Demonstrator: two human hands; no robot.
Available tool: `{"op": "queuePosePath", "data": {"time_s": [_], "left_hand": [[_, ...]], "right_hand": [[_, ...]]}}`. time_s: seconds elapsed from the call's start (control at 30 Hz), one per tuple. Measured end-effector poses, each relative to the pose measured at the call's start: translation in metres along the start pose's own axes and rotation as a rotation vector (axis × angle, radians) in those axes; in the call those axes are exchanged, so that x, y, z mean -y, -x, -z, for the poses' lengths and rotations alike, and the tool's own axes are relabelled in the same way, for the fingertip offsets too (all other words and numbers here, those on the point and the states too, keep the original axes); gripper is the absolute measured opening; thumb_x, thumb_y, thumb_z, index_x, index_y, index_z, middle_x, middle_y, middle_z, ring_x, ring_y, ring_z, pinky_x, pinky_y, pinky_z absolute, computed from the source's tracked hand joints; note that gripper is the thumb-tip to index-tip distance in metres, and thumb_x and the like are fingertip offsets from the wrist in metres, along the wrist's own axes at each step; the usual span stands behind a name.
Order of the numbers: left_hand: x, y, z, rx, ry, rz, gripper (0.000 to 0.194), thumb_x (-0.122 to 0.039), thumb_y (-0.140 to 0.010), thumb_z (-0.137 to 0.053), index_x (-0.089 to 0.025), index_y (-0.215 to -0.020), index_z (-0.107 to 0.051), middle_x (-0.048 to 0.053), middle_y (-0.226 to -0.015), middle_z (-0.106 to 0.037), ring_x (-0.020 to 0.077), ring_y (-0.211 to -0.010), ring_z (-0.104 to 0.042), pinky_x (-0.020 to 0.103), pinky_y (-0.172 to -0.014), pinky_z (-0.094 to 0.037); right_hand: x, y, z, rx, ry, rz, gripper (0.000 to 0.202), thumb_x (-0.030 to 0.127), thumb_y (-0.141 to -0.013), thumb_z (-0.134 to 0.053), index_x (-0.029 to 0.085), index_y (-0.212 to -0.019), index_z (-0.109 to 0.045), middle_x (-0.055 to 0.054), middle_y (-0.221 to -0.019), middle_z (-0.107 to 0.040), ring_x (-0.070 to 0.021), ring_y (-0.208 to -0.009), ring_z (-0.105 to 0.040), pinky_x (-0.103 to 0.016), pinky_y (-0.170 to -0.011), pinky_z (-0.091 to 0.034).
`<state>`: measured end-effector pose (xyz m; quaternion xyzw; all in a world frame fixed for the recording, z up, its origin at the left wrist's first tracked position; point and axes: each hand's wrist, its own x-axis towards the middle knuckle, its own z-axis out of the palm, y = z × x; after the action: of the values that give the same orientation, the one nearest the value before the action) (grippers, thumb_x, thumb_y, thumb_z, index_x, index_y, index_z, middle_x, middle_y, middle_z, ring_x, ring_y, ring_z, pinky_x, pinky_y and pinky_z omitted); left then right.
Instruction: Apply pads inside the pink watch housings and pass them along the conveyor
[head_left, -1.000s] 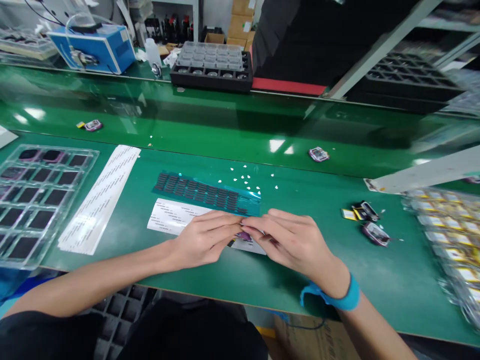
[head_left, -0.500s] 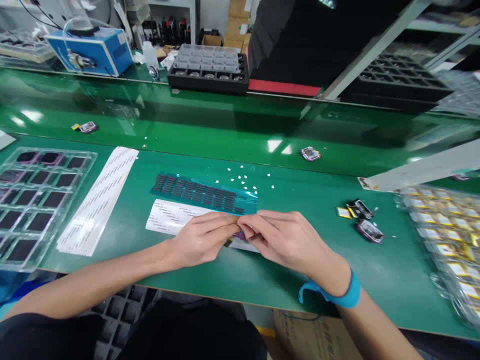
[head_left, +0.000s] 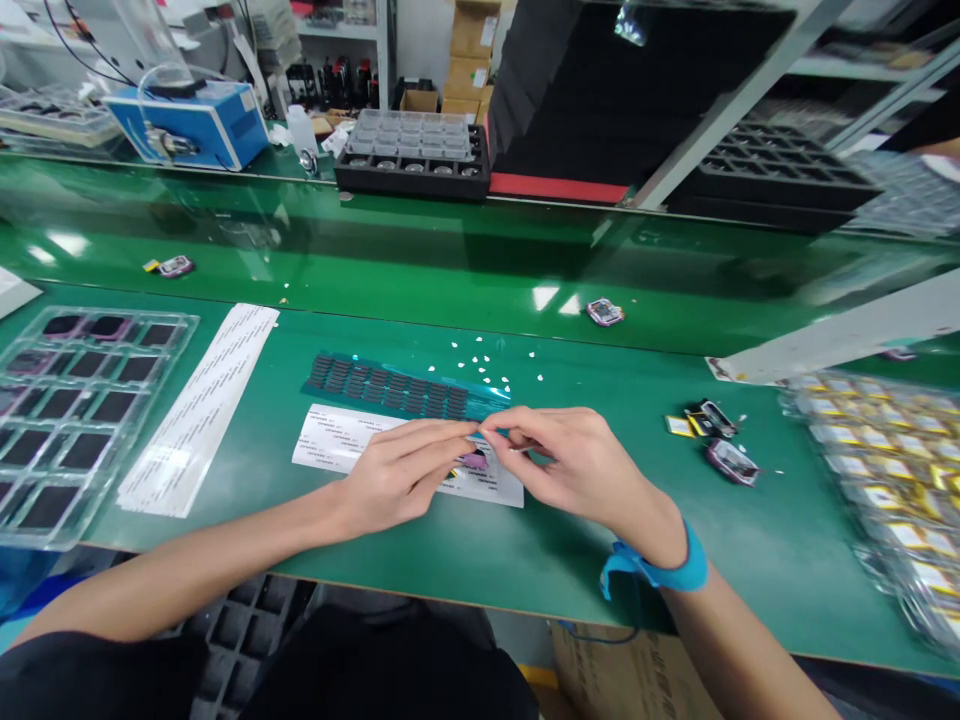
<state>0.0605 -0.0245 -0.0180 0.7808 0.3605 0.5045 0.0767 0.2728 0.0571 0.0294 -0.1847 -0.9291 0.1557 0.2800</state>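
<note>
My left hand [head_left: 405,470] is closed round a small pink device [head_left: 474,460], whose edge shows below its fingertips. Beside it, my right hand [head_left: 574,460] has thumb and forefinger pinched together close to the left fingertips; a tiny item may be between them, too small to make out. Under both hands lies a white printed sheet [head_left: 330,450]. Just beyond it is a teal film [head_left: 487,398] bearing rows of dark strips [head_left: 390,385]. Several small white pieces [head_left: 480,360] are scattered behind the film.
At left are a clear tray [head_left: 82,450] with dark squares and white strips [head_left: 199,410]. Opened devices [head_left: 731,462] lie at right, near a tray of yellow and white parts [head_left: 892,470]. Another device [head_left: 604,312] rests on the green ledge. A blue box [head_left: 191,125] stands behind.
My right hand has drawn slightly away from the left fingertips, and more of the pink device and white sheet shows between the hands. The camera view has shifted a little.
</note>
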Motion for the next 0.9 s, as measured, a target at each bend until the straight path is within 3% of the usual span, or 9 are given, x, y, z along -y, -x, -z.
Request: {"op": "queuePosePath", "data": {"time_s": [0.17, 0.27, 0.37, 0.5, 0.7, 0.8, 0.9], "left_hand": [[-0.004, -0.003, 0.006, -0.059, 0.157, 0.062, 0.022, -0.006, -0.094, -0.059, -0.013, -0.114, -0.066, 0.015, -0.107, -0.08, 0.0222, -0.101, -0.078, 0.038, -0.087, -0.066], [-0.007, -0.003, 0.005, 0.116, 0.275, -0.045, 0.018, -0.011, -0.095, -0.056, -0.013, -0.111, -0.064, 0.013, -0.098, -0.08, 0.0229, -0.092, -0.078, 0.038, -0.083, -0.066], [-0.008, 0.0, 0.001, 0.336, 0.229, -0.149, 0.012, -0.014, -0.097, -0.054, -0.012, -0.106, -0.063, 0.015, -0.102, -0.079, 0.027, -0.097, -0.077, 0.042, -0.091, -0.065], [-0.008, 0.007, -0.006, 0.487, 0.117, -0.021, 0.014, -0.017, -0.102, -0.048, -0.012, -0.106, -0.062, 0.015, -0.104, -0.078, 0.0284, -0.102, -0.075, 0.043, -0.093, -0.063], [-0.009, 0.014, -0.011, 0.551, 0.06, 0.037, 0.012, -0.019, -0.102, -0.049, -0.016, -0.107, -0.06, 0.014, -0.105, -0.076, 0.0274, -0.107, -0.072, 0.043, -0.096, -0.059], [-0.011, 0.014, -0.013, 0.545, 0.005, 0.023, 0.012, -0.019, -0.101, -0.049, -0.016, -0.103, -0.06, 0.012, -0.1, -0.076, 0.0269, -0.103, -0.072, 0.044, -0.1, -0.055], [-0.013, 0.012, -0.015, 0.554, -0.051, -0.01, 0.011, -0.02, -0.099, -0.05, -0.016, -0.098, -0.061, 0.01, -0.092, -0.076, 0.0256, -0.092, -0.072, 0.042, -0.097, -0.053]], "right_hand": [[-0.013, 0.004, -0.006, 0.048, 0.011, -0.079, 0.017, 0.022, -0.103, -0.055, 0.017, -0.1, -0.071, -0.001, -0.081, -0.077, -0.0118, -0.062, -0.067, -0.023, -0.059, -0.047], [-0.017, 0.008, -0.016, 0.175, 0.004, -0.089, 0.019, 0.024, -0.104, -0.054, 0.018, -0.108, -0.072, -0.002, -0.09, -0.078, -0.014, -0.072, -0.072, -0.024, -0.065, -0.049], [-0.014, 0.011, -0.03, 0.276, 0.054, -0.106, 0.02, 0.029, -0.105, -0.056, 0.019, -0.112, -0.072, -0.001, -0.085, -0.075, -0.0147, -0.068, -0.069, -0.025, -0.059, -0.045], [-0.011, 0.016, -0.044, 0.286, 0.124, -0.136, 0.022, 0.031, -0.106, -0.053, 0.02, -0.112, -0.072, -0.002, -0.089, -0.072, -0.0149, -0.067, -0.066, -0.026, -0.056, -0.042], [-0.018, 0.017, -0.048, 0.249, 0.066, -0.071, 0.024, 0.025, -0.106, -0.052, 0.021, -0.12, -0.071, -0.005, -0.101, -0.071, -0.0145, -0.075, -0.068, -0.025, -0.062, -0.052], [-0.019, 0.013, -0.047, 0.25, 0.072, 0.002, 0.022, 0.015, -0.102, -0.052, 0.02, -0.11, -0.072, -0.004, -0.099, -0.073, -0.016, -0.083, -0.07, -0.025, -0.066, -0.054], [-0.016, 0.008, -0.045, 0.257, 0.162, 0.067, 0.025, 0.011, -0.101, -0.048, 0.019, -0.1, -0.071, -0.003, -0.091, -0.073, -0.0158, -0.076, -0.068, -0.025, -0.059, -0.049]]}}
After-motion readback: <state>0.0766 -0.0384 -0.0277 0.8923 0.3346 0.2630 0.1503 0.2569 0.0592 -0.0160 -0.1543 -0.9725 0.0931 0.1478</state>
